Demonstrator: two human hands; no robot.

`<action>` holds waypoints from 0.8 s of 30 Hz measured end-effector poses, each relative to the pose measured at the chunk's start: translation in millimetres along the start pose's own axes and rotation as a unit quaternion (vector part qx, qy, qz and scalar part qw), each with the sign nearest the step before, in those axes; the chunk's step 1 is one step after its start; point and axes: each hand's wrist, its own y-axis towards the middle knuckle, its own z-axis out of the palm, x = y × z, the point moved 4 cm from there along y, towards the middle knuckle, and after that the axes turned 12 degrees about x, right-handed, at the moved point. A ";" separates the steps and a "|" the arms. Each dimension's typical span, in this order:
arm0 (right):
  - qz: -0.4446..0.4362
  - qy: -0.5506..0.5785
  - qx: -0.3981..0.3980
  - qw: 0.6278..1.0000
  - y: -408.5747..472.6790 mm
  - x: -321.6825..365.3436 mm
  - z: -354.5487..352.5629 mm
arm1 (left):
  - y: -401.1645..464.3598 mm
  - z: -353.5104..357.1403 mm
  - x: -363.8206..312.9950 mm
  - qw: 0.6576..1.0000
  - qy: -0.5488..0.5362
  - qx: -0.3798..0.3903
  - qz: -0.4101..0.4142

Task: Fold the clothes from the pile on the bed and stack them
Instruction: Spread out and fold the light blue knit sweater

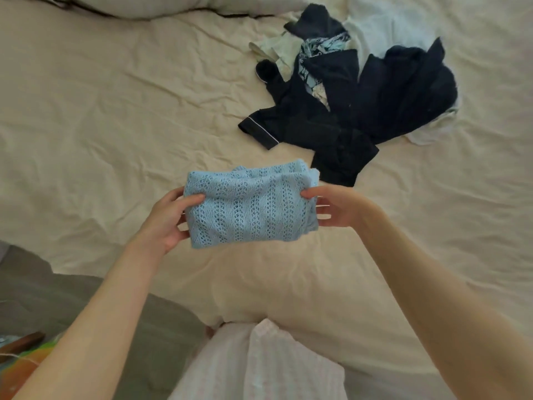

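Hands hold folded blue knit (248,209) above bed (101,116), left hand (170,220) and right hand (337,207) pinching short ends, long axis spanning between; dark pile (360,105) beyond, nearer right hand.

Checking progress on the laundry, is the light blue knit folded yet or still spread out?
Folded. The light blue knit is a compact layered rectangle, gripped at its ends by the left hand and right hand.
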 end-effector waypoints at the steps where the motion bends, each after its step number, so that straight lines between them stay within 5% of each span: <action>1: -0.009 0.004 -0.005 1.000 -14.7 -4.4 -5.2 | -8.4 10.0 -1.5 1.000 0.006 0.007 0.003; 12: -0.117 0.115 -0.078 0.983 -209.2 -142.3 -106.5 | -130.1 181.2 49.5 0.989 0.088 0.118 0.019; 24: -0.136 0.236 -0.169 0.947 -389.6 -395.5 -262.2 | -253.1 405.7 234.8 0.961 0.161 0.225 -0.031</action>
